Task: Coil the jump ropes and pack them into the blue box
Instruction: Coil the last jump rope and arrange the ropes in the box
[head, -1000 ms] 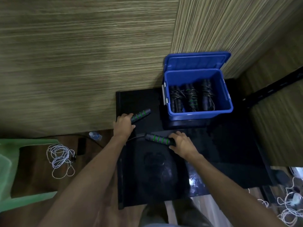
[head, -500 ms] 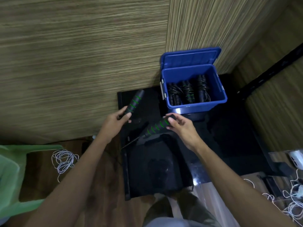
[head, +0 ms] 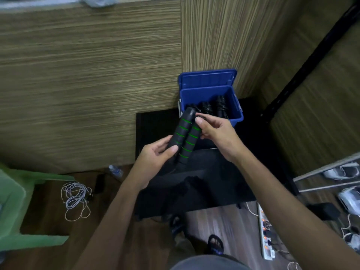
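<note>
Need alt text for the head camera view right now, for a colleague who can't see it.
Two hands hold a jump rope's two black, green-striped handles side by side above a black table: left hand at the lower ends, right hand near the top. Behind, an open blue box holds coiled ropes.

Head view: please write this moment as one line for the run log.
handles: together, side by side | left hand: grips lower ends | right hand: pinches upper end | box: open, coiled ropes inside
</note>
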